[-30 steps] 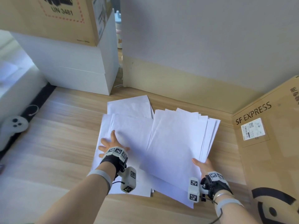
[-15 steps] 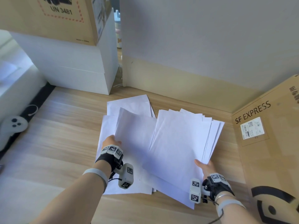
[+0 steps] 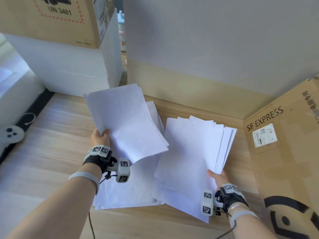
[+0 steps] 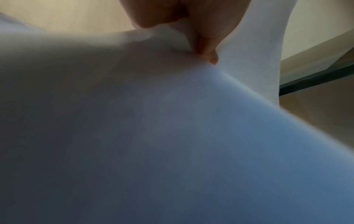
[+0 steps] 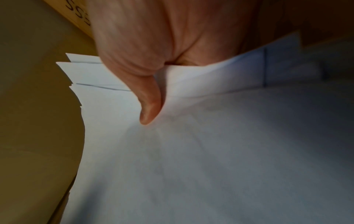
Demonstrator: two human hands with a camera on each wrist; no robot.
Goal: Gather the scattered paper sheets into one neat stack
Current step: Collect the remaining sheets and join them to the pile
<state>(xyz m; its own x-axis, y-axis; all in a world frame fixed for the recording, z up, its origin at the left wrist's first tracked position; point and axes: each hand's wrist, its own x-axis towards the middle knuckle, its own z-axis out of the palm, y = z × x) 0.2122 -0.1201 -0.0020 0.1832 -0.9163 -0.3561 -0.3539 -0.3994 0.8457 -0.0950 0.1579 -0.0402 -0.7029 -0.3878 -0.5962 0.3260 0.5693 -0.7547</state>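
Observation:
White paper sheets lie on a wooden table (image 3: 51, 152). My left hand (image 3: 101, 138) pinches a few lifted sheets (image 3: 127, 121) by their left edge, raised and tilted above the table; the left wrist view shows its fingers (image 4: 208, 50) nipping the paper (image 4: 172, 136). My right hand (image 3: 218, 177) grips a fanned bundle of several sheets (image 3: 193, 152) at its near right corner, thumb (image 5: 149, 104) on top of the bundle (image 5: 210, 151). More sheets (image 3: 127, 192) stay flat on the table beneath both.
An SF EXPRESS cardboard box (image 3: 284, 152) stands close on the right. White boxes (image 3: 72, 66) with a brown carton (image 3: 51, 18) on top sit at the back left, a grey panel (image 3: 215, 49) behind. A white game controller (image 3: 10, 135) lies far left.
My left hand went from resting flat on the left sheets to pinching a few and lifting them up and away. The right hand's bundle shifted slightly right.

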